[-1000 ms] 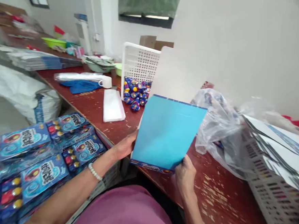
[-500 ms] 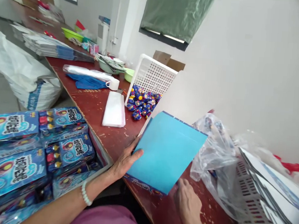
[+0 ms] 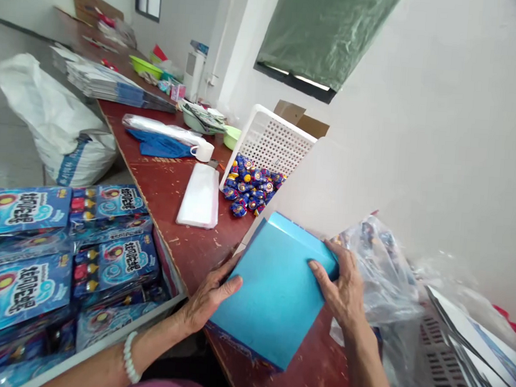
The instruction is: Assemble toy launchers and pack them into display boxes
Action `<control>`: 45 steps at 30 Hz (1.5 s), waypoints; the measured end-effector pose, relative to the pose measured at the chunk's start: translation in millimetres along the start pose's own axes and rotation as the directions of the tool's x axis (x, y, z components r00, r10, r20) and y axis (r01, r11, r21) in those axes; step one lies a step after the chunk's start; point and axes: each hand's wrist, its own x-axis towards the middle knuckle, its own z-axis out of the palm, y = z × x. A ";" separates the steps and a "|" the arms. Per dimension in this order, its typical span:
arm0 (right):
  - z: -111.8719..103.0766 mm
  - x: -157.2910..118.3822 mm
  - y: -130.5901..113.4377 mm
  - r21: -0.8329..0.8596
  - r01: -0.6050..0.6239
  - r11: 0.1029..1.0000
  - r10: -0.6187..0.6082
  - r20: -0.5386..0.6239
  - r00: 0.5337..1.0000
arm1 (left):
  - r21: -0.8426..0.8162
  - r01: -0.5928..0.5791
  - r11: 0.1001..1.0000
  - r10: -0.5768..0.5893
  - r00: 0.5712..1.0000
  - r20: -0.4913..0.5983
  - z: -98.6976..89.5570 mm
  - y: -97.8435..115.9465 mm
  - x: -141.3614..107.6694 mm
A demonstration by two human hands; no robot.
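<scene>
Probably handles as light, bendy blue card (image 3: pixel 272 295), easily creased; best held by opposite edges. Pinched between thumb and fingers of left hand (image 3: pixel 204 302) and right hand (image 3: pixel 345 285).

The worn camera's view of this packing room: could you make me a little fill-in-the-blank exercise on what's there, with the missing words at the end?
The left hand and the right hand hold a folded card whose upward face is ____.
The bead bracelet is on the ____ wrist.
The mug on the red-brown table is ____.
The sheet hanging on the wall is ____.
Missing words: blue; left; white; green.
</scene>
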 end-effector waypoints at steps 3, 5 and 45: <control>3.4 8.7 8.8 0.077 -0.172 0.982 0.157 0.168 0.973 | 0.176 -0.043 0.983 0.058 0.995 -0.081 2.4 -9.8 0.4; 10.4 12.3 14.8 0.080 -0.250 0.965 0.218 0.288 0.933 | 0.333 -0.066 0.941 0.118 0.983 -0.139 5.5 -20.1 1.0; 52.6 13.3 17.8 0.167 -0.231 0.959 0.163 0.345 0.924 | 0.752 -0.301 0.586 0.392 0.918 0.062 8.5 -29.0 -2.9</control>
